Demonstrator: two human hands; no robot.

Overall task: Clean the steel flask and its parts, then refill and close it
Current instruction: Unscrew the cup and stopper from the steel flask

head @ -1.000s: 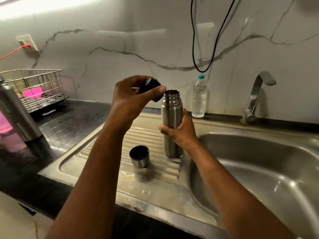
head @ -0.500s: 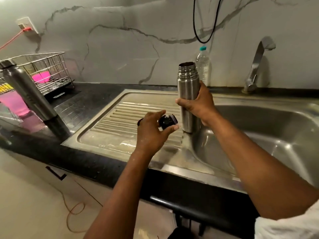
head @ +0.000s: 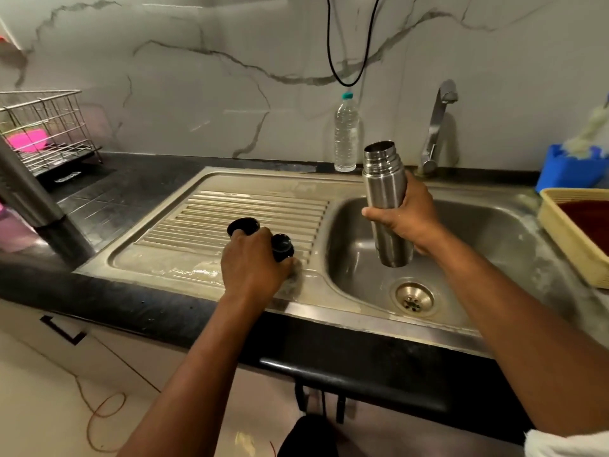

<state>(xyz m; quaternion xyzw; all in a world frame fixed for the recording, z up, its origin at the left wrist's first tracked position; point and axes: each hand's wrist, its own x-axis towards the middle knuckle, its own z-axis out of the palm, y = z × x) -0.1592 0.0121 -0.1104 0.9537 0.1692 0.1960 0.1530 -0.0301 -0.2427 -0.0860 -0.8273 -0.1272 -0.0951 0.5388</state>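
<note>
R hand (head: 403,222) gripping open steel flask (head: 387,199) upright over sink basin (head: 468,258), L hand (head: 252,265) holding black stopper (head: 281,247) on drainboard (head: 230,212), cup (head: 243,225) just beyond

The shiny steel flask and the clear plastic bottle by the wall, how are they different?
The shiny steel flask has no lid; the clear plastic bottle wears a teal cap. The flask is held by the right hand above the steel sink; the bottle stands alone on the ledge. Steel hides what's inside; the plastic is see-through. Both are upright.
</note>
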